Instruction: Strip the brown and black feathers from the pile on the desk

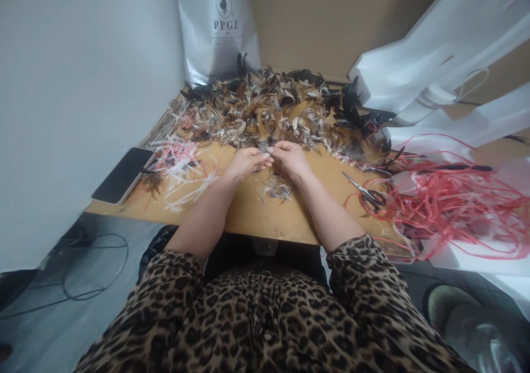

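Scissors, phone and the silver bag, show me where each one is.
Scissors [366, 192], head view, on the pivot near the handles.
Phone [123, 175], head view, middle of the dark screen.
Silver bag [219, 42], head view, below the printed letters.

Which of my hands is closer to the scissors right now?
Right. The right hand is just left of the scissors, with bare table between; the left hand is farther off, beyond the right.

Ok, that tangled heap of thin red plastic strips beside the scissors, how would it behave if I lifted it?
The tangled heap of thin red plastic strips looks floppy and light: its loops sag loosely. Being tangled, it would probably lift as one clump, perhaps dragging the black-handled scissors lying at its edge.
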A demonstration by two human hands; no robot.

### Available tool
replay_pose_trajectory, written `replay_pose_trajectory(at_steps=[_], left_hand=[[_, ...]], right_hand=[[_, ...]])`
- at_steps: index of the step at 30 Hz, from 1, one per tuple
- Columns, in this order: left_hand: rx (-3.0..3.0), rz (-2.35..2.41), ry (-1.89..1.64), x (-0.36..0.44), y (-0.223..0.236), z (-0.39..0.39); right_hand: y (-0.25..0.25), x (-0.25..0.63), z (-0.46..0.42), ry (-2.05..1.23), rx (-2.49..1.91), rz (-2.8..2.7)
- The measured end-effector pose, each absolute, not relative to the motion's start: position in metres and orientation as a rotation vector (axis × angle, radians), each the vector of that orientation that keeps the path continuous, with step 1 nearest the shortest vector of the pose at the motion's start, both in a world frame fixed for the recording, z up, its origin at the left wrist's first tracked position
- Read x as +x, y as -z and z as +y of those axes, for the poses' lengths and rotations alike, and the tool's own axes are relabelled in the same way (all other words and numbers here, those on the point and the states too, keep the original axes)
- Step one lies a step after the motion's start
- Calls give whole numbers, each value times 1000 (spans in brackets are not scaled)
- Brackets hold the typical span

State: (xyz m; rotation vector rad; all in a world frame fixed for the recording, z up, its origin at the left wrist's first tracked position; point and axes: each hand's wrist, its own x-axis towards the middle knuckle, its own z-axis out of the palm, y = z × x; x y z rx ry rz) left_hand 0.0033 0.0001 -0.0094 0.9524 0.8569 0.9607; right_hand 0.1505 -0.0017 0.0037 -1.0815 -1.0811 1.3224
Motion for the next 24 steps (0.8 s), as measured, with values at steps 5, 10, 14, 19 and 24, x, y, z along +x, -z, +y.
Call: replay_pose_trajectory(at_steps=[5, 10, 14, 19, 24], left_hand=[[881, 811, -989, 6, 10, -1], [902, 832, -1020, 5, 9, 1], [888, 870, -1172, -5, 5, 7], [769, 841, -1419, -20, 4, 19], [752, 847, -1385, -21, 4, 18]], right_hand=[[4, 148, 1, -1361, -1016, -1023], [6, 141, 4, -1357, -1012, -982], [6, 142, 6, -1267, -1010, -1099], [5, 158, 4, -710, -1180, -1782], [2, 162, -1, -437, -1323, -2226]])
